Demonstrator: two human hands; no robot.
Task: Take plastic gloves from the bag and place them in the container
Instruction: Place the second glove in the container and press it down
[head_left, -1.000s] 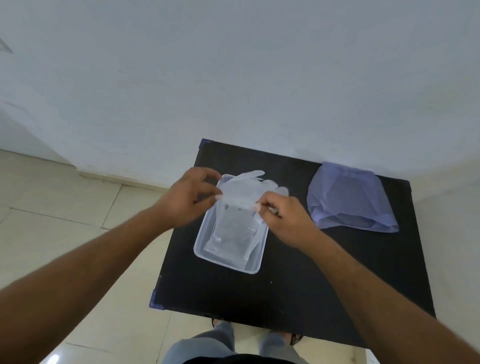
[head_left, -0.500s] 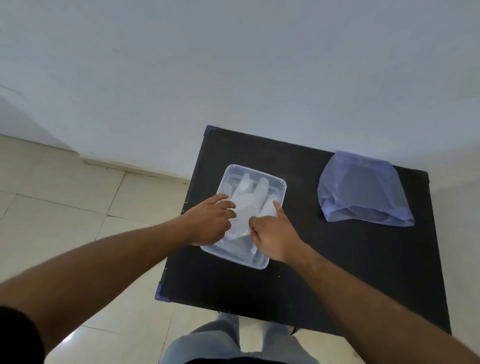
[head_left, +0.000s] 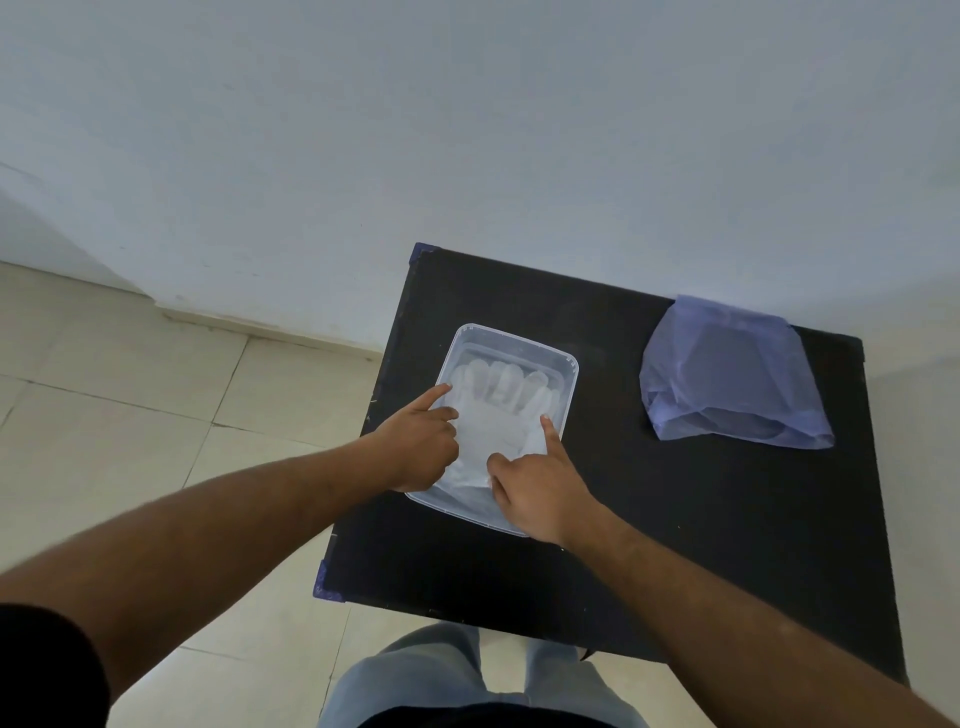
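A clear plastic container (head_left: 519, 347) lies on the left part of the black table (head_left: 675, 519). Translucent plastic gloves (head_left: 498, 410) lie flat inside it, fingers pointing toward the wall. My left hand (head_left: 421, 447) rests over the container's left side, its index finger stretched out onto the gloves' left edge and the other fingers curled. My right hand (head_left: 540, 488) covers the near right corner, with index finger and thumb spread and pressing on the gloves. Neither hand grips anything. A crumpled bluish plastic bag (head_left: 727, 374) lies at the far right of the table, its mouth facing me.
The table stands against a white wall (head_left: 467, 130), with a tiled floor (head_left: 130, 415) to its left. My legs (head_left: 441, 675) are at the table's near edge. Bare black tabletop separates the container from the bag.
A second ago both hands held a glove up over the container. They lowered it in, let go, and now press it flat with extended index fingers.
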